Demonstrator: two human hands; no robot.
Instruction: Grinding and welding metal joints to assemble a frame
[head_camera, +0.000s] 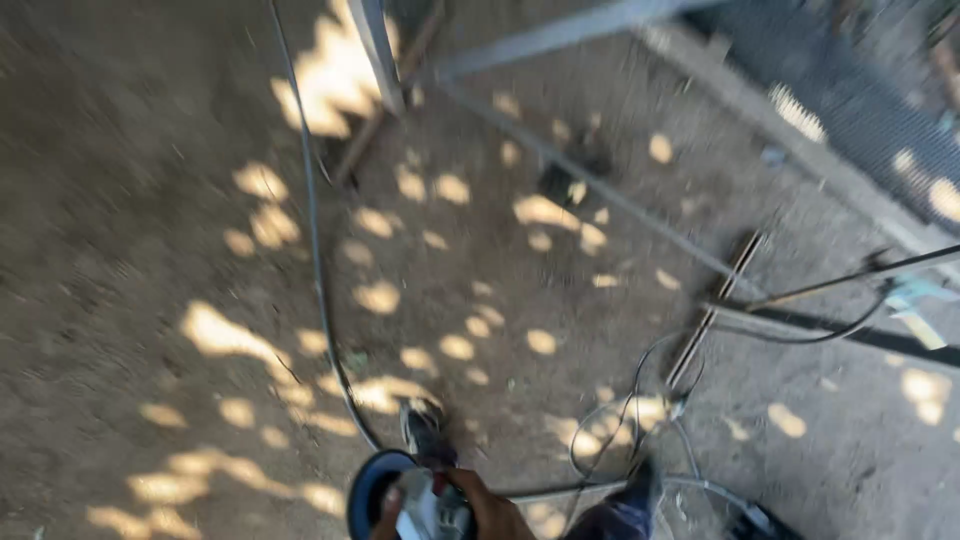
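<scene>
My right hand (488, 510) is at the bottom edge of the view, closed around a power tool (420, 505) that has a round blue guard (368, 488). The picture is blurred and the tool's body is only partly visible. A dark cable (315, 250) runs from the tool up across the dirt ground toward the top of the view. My left hand cannot be made out. My shoes (425, 425) stand on the dirt just above the tool.
A grey metal frame of square bars (378, 50) lies on the ground ahead, with a thin rod (600, 190) crossing it. A dark mesh panel (850, 100) sits at the upper right. Loose wires (620, 420) coil near my feet.
</scene>
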